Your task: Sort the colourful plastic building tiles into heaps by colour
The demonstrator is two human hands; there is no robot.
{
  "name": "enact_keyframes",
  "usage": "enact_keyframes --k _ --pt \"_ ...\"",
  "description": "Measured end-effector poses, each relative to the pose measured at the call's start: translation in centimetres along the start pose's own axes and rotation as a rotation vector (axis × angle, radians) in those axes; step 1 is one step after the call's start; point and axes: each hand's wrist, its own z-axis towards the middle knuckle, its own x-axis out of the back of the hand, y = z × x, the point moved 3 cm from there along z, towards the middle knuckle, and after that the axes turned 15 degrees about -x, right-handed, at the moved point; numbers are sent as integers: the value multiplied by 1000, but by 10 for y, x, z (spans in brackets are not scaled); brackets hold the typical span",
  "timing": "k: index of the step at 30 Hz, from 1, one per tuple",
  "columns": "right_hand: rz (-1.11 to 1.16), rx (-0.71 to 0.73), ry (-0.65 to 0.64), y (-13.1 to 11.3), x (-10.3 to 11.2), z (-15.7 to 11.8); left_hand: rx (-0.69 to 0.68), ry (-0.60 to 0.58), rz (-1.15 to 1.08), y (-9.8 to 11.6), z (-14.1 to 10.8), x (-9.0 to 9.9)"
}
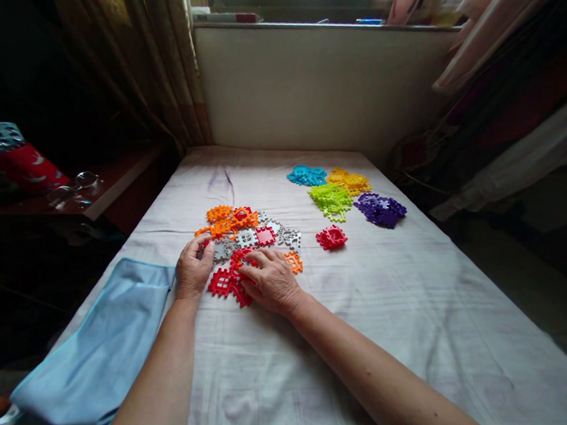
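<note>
Flat notched plastic pieces lie in a mixed heap of orange, grey and red. My left hand is at the heap's left edge, fingers curled beside the grey pieces; whatever its fingertips hold is hidden. Over the red pieces at the front, my right hand bends its fingers down, and its grip is hidden too. An orange piece shows just beyond its knuckles. Apart from the heap, to the right, sits a small red stack.
Sorted piles of blue, yellow, green and purple pieces lie at the back right of the white sheet. A blue cloth is at left. Glasses rest on a side table.
</note>
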Motion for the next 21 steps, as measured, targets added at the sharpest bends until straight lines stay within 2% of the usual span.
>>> enact_keyframes --k 5,10,14,18,21 --pt "-32 -17 -6 -5 -8 5 -10 0 5 1 2 -1" --pt "-36 36 11 -7 -11 6 -10 10 22 2 3 -1" --pt "-15 42 67 -6 -9 6 -4 3 24 4 3 -2" --pt "58 -56 145 5 1 6 -4 4 11 3 3 -2" --pt "150 -216 232 34 16 4 2 5 13 1 2 -2"
